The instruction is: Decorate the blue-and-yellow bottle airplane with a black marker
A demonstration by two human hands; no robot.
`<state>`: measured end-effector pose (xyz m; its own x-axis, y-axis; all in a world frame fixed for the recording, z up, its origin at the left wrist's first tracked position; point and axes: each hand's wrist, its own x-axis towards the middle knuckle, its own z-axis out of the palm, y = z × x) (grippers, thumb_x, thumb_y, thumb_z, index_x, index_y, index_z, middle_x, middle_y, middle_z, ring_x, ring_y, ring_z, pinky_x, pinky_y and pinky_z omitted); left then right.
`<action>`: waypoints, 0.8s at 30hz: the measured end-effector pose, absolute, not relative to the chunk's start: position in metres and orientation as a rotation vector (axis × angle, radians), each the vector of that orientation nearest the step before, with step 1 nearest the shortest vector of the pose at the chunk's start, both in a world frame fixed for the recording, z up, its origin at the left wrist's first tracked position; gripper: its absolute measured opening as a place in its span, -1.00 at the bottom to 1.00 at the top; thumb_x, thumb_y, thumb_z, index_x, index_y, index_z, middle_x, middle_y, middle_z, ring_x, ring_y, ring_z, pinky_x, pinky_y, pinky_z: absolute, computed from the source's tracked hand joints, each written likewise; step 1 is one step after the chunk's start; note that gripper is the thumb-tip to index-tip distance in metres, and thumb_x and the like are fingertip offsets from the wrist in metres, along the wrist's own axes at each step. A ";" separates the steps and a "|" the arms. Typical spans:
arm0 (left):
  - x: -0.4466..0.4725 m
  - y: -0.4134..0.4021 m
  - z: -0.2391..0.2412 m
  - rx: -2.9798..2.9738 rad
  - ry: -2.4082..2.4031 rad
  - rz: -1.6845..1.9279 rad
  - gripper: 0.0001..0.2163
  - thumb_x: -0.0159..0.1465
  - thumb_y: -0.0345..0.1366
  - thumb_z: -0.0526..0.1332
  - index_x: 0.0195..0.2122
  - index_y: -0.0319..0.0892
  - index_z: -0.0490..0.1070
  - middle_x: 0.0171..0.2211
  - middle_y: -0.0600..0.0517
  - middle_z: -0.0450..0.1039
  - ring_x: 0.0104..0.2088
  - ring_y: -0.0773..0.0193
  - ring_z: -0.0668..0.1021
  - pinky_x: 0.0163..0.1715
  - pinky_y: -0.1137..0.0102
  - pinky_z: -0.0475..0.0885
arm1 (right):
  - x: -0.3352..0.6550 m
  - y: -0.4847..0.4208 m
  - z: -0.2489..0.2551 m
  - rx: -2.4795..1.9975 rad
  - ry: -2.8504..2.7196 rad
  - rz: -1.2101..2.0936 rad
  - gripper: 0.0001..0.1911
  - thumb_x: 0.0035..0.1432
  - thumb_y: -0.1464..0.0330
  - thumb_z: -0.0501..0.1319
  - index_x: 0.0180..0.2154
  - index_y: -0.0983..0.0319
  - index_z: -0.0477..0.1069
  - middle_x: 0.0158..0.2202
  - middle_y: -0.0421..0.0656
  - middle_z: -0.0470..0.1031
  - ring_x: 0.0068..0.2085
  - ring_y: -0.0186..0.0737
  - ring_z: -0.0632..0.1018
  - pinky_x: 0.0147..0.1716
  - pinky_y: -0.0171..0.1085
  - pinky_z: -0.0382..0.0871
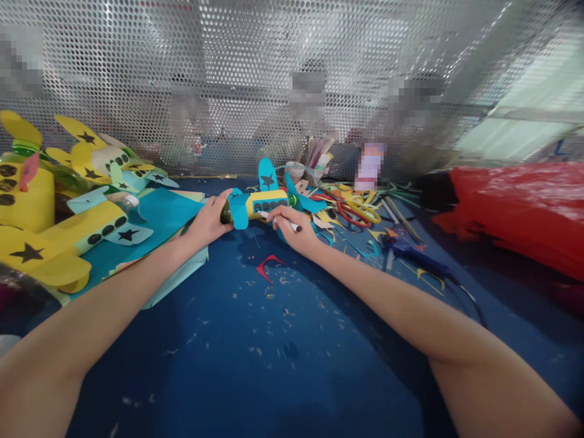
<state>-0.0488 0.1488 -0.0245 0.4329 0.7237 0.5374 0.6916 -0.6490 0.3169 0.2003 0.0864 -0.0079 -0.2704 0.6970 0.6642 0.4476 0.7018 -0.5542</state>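
Note:
My left hand grips one end of a green bottle dressed as a toy airplane, lying on its side. A yellow paper band wraps the bottle, with blue paper wings and a blue upright fin bearing a dark star. Along its side runs a row of dark ovals on a blue strip. My right hand is closed around a white marker pen with a dark end. The pen's tip is at the row of ovals, though whether it touches the paper I cannot tell.
Finished-looking yellow bottle airplanes and blue paper sheets crowd the left. A glue gun with its cord lies right of centre, by paper scraps and scissors. Red plastic sits far right. Perforated metal mesh stands behind.

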 end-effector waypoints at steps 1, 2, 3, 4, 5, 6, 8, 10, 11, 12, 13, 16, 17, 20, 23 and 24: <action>-0.049 0.149 -0.024 2.619 1.294 1.018 -0.21 0.10 -0.28 0.40 0.33 -0.10 0.06 0.22 -0.16 0.33 0.09 -0.09 0.45 0.10 0.04 0.37 | 0.200 0.086 -0.008 -0.893 -1.912 0.319 -0.77 0.20 0.46 0.02 -0.38 0.18 0.43 -0.51 -0.23 0.41 -0.41 -0.27 0.45 -0.33 -0.26 0.31; -0.049 0.149 -0.024 2.620 1.295 1.016 -0.21 0.11 -0.27 0.40 0.33 -0.10 0.06 0.21 -0.16 0.34 0.09 -0.09 0.45 0.10 0.04 0.37 | 0.200 0.086 -0.008 -0.897 -1.907 0.321 -0.77 0.19 0.46 0.02 -0.38 0.18 0.43 -0.51 -0.23 0.41 -0.41 -0.27 0.45 -0.33 -0.26 0.31; -0.049 0.149 -0.024 2.622 1.297 1.014 -0.21 0.11 -0.27 0.40 0.33 -0.09 0.06 0.21 -0.15 0.34 0.08 -0.09 0.46 0.10 0.04 0.37 | 0.200 0.086 -0.008 -0.901 -1.905 0.322 -0.77 0.19 0.46 0.02 -0.38 0.18 0.43 -0.51 -0.23 0.40 -0.41 -0.27 0.45 -0.33 -0.26 0.31; -0.049 0.149 -0.024 2.622 1.300 1.012 -0.21 0.11 -0.26 0.39 0.33 -0.09 0.06 0.21 -0.15 0.34 0.08 -0.09 0.46 0.10 0.04 0.37 | 0.200 0.085 -0.008 -0.903 -1.904 0.321 -0.77 0.19 0.46 0.02 -0.39 0.18 0.43 -0.51 -0.23 0.40 -0.41 -0.27 0.44 -0.33 -0.26 0.31; -0.049 0.149 -0.025 2.622 1.304 1.011 -0.21 0.11 -0.26 0.39 0.33 -0.09 0.06 0.20 -0.15 0.35 0.08 -0.09 0.46 0.10 0.04 0.37 | 0.200 0.085 -0.008 -0.904 -1.902 0.320 -0.77 0.19 0.46 0.02 -0.39 0.18 0.43 -0.52 -0.23 0.40 -0.42 -0.27 0.44 -0.33 -0.25 0.31; -0.050 0.150 -0.025 2.621 1.307 1.012 -0.21 0.12 -0.25 0.39 0.33 -0.09 0.06 0.19 -0.15 0.35 0.08 -0.09 0.46 0.10 0.04 0.37 | 0.200 0.085 -0.009 -0.905 -1.898 0.318 -0.77 0.19 0.46 0.02 -0.40 0.18 0.43 -0.52 -0.23 0.39 -0.42 -0.27 0.44 -0.33 -0.25 0.30; -0.050 0.150 -0.026 2.622 1.305 1.017 -0.21 0.12 -0.24 0.39 0.33 -0.09 0.06 0.18 -0.15 0.36 0.08 -0.09 0.46 0.10 0.04 0.37 | 0.201 0.085 -0.009 -0.907 -1.887 0.316 -0.77 0.19 0.46 0.02 -0.40 0.19 0.43 -0.52 -0.23 0.39 -0.42 -0.27 0.43 -0.33 -0.25 0.30; -0.050 0.151 -0.026 2.623 1.298 1.019 -0.21 0.12 -0.25 0.39 0.34 -0.09 0.05 0.17 -0.15 0.36 0.08 -0.09 0.45 0.10 0.03 0.37 | 0.201 0.085 -0.009 -0.906 -1.881 0.319 -0.77 0.19 0.46 0.02 -0.39 0.19 0.43 -0.52 -0.23 0.38 -0.42 -0.27 0.43 -0.33 -0.24 0.30; -0.050 0.151 -0.027 2.622 1.295 1.019 -0.21 0.12 -0.25 0.39 0.34 -0.09 0.05 0.17 -0.15 0.36 0.08 -0.09 0.45 0.10 0.03 0.37 | 0.201 0.085 -0.009 -0.904 -1.880 0.321 -0.77 0.19 0.45 0.02 -0.39 0.19 0.43 -0.52 -0.23 0.38 -0.42 -0.27 0.43 -0.33 -0.25 0.30; -0.050 0.151 -0.027 2.621 1.293 1.019 -0.20 0.11 -0.25 0.39 0.34 -0.09 0.05 0.18 -0.15 0.36 0.08 -0.09 0.45 0.10 0.03 0.37 | 0.201 0.084 -0.009 -0.900 -1.881 0.324 -0.77 0.20 0.45 0.02 -0.39 0.19 0.43 -0.52 -0.23 0.38 -0.43 -0.27 0.43 -0.34 -0.25 0.30; -0.050 0.151 -0.027 2.621 1.291 1.019 -0.20 0.11 -0.25 0.39 0.34 -0.09 0.05 0.18 -0.15 0.35 0.08 -0.09 0.45 0.10 0.02 0.37 | 0.201 0.084 -0.009 -0.893 -1.880 0.325 -0.77 0.20 0.45 0.02 -0.38 0.19 0.43 -0.52 -0.23 0.38 -0.43 -0.27 0.43 -0.34 -0.25 0.30; -0.049 0.150 -0.027 2.618 1.298 1.028 -0.20 0.10 -0.26 0.40 0.33 -0.10 0.06 0.19 -0.16 0.35 0.08 -0.09 0.45 0.10 0.03 0.37 | 0.201 0.084 -0.008 -0.883 -1.883 0.324 -0.77 0.20 0.45 0.02 -0.38 0.19 0.43 -0.52 -0.23 0.39 -0.43 -0.28 0.43 -0.35 -0.26 0.30; -0.049 0.150 -0.027 2.615 1.304 1.028 -0.20 0.10 -0.27 0.40 0.33 -0.10 0.06 0.18 -0.16 0.35 0.07 -0.08 0.46 0.09 0.04 0.38 | 0.201 0.084 -0.008 -0.884 -1.886 0.323 -0.77 0.20 0.45 0.02 -0.38 0.18 0.43 -0.52 -0.23 0.39 -0.43 -0.28 0.43 -0.35 -0.26 0.30; -0.049 0.150 -0.027 2.609 1.310 1.020 -0.20 0.11 -0.27 0.39 0.34 -0.11 0.05 0.17 -0.16 0.36 0.07 -0.08 0.46 0.09 0.04 0.38 | 0.200 0.085 -0.008 -0.887 -1.894 0.322 -0.77 0.20 0.46 0.02 -0.39 0.18 0.43 -0.52 -0.24 0.39 -0.43 -0.28 0.43 -0.35 -0.26 0.30; -0.050 0.150 -0.026 2.618 1.291 1.007 -0.21 0.12 -0.26 0.38 0.34 -0.10 0.05 0.19 -0.16 0.35 0.09 -0.09 0.45 0.10 0.04 0.37 | 0.200 0.085 -0.008 -0.875 -1.886 0.315 -0.77 0.20 0.46 0.02 -0.39 0.18 0.43 -0.52 -0.24 0.38 -0.43 -0.28 0.43 -0.34 -0.26 0.30; -0.050 0.150 -0.026 2.620 1.290 1.004 -0.22 0.12 -0.26 0.38 0.34 -0.10 0.05 0.20 -0.16 0.34 0.10 -0.09 0.45 0.11 0.04 0.37 | 0.200 0.085 -0.008 -0.873 -1.886 0.315 -0.77 0.20 0.46 0.02 -0.38 0.19 0.43 -0.53 -0.24 0.38 -0.43 -0.28 0.43 -0.34 -0.26 0.30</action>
<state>-0.0499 0.1501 -0.0261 0.4401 0.7259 0.5286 0.6909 -0.6497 0.3170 0.2001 0.0846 -0.0080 -0.2464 0.6903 0.6803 0.4321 0.7066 -0.5604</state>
